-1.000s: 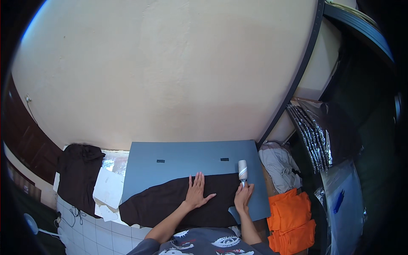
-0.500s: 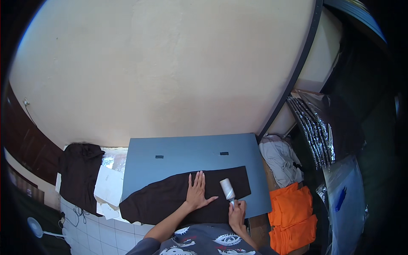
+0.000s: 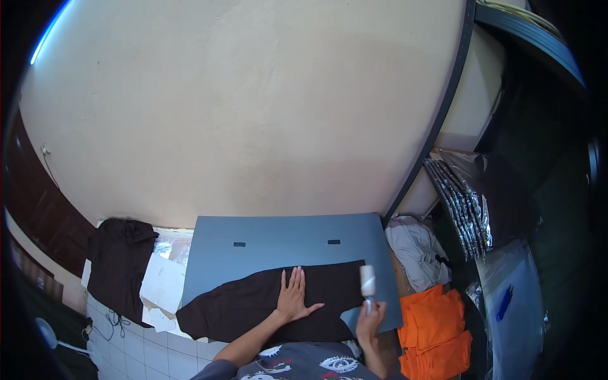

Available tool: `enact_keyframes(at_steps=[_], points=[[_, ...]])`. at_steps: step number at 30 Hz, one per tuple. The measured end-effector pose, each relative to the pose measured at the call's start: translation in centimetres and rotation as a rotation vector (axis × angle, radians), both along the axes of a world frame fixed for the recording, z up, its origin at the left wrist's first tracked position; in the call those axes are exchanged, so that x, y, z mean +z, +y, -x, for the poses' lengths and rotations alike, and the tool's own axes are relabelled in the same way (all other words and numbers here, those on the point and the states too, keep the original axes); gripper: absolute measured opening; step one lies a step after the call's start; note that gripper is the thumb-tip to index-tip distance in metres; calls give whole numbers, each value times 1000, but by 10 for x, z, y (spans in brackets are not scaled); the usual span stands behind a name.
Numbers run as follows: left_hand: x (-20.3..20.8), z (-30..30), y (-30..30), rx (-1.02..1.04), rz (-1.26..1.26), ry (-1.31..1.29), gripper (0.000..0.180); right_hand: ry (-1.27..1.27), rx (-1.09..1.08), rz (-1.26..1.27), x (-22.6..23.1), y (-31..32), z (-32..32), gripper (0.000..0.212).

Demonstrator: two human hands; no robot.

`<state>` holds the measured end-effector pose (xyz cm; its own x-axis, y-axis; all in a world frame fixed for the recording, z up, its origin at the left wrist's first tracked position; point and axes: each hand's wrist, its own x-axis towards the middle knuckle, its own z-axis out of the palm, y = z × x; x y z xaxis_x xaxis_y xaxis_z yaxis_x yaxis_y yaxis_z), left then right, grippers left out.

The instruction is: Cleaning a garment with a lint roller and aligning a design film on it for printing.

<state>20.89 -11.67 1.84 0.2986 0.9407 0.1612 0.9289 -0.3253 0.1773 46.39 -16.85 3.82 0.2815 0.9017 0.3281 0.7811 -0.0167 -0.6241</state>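
Head view shows a dark brown garment (image 3: 253,307) spread across the near part of the blue-grey tabletop (image 3: 285,231). Palm down on its middle, the left grip (image 3: 292,301) is released, fingers extended and thumb pointing right. The right grip (image 3: 369,318) grasps the handle of a white lint roller (image 3: 368,280), its cylinder at the garment's right edge; whether it touches the fabric I cannot tell. Folded orange cloth (image 3: 434,313) lies beyond the tabletop's right side, near grey cloth (image 3: 415,250).

The dark grey shirt (image 3: 304,354) is printed — white eyes (image 3: 339,365).
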Motion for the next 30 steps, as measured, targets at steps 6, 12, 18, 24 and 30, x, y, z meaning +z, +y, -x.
enact_keyframes(at_steps=[6, 12, 18, 24, 30], points=[[-2, 1, 2, 7, -30, 13, 129, 75, 346, 36, -8, 5, 71, 16], [2, -1, 2, 1, -19, -33, 129, -50, 344, 96, -23, 14, 59, 16], [8, -2, 2, 9, -7, -33, 127, -114, 51, 97, -25, 48, 19, 18], [8, 0, 0, 15, -7, -42, 127, -195, -97, 84, -18, 65, -2, 21], [5, -2, 1, 14, -7, -23, 127, 37, 11, 9, -6, 56, 36, 20]])
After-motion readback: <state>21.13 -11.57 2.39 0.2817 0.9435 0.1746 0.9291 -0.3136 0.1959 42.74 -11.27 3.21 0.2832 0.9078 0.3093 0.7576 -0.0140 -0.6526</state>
